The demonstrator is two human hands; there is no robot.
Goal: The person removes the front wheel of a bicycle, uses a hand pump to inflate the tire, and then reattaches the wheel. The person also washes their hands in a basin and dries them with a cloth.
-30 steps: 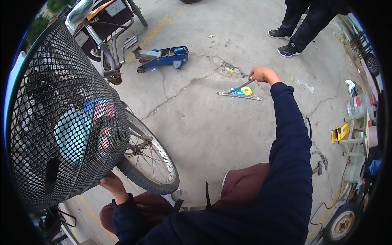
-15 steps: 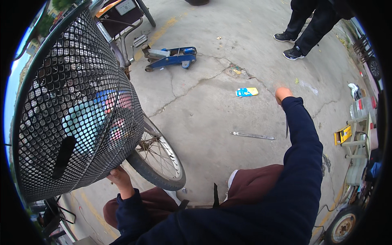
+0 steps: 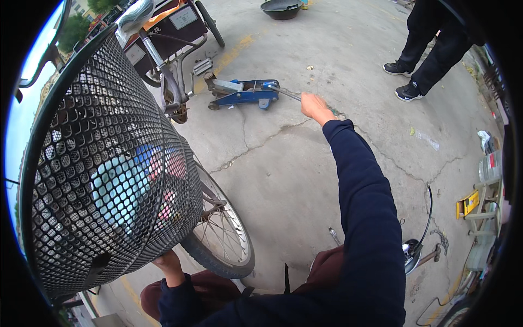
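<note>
My right hand (image 3: pixel 316 106), its arm stretched forward, is closed around a thin metal rod (image 3: pixel 287 94). The rod's far end meets the right end of a blue trolley jack (image 3: pixel 242 98) on the concrete. At lower left my left hand (image 3: pixel 168 264) reaches up against the underside of a black mesh bicycle basket (image 3: pixel 117 180); its fingers are hidden there. Pale blue and pink items (image 3: pixel 121 188) show through the mesh. Under the basket stands the bicycle's front wheel (image 3: pixel 231 240), right of my left hand.
A person in dark trousers (image 3: pixel 430 52) stands at far right. Behind the jack are a dark cart (image 3: pixel 180 27) and a black basin (image 3: pixel 281 9). A hammer (image 3: pixel 427 256) lies to my right, near a stand (image 3: pixel 485 210) and a yellow box (image 3: pixel 467 203). Cracks (image 3: pixel 261 136) cross the concrete.
My right hand has swung forward and left, bringing the rod's end to the jack. The left hand stays under the basket. My view has shifted, and my right arm now covers the blue-and-yellow packet.
</note>
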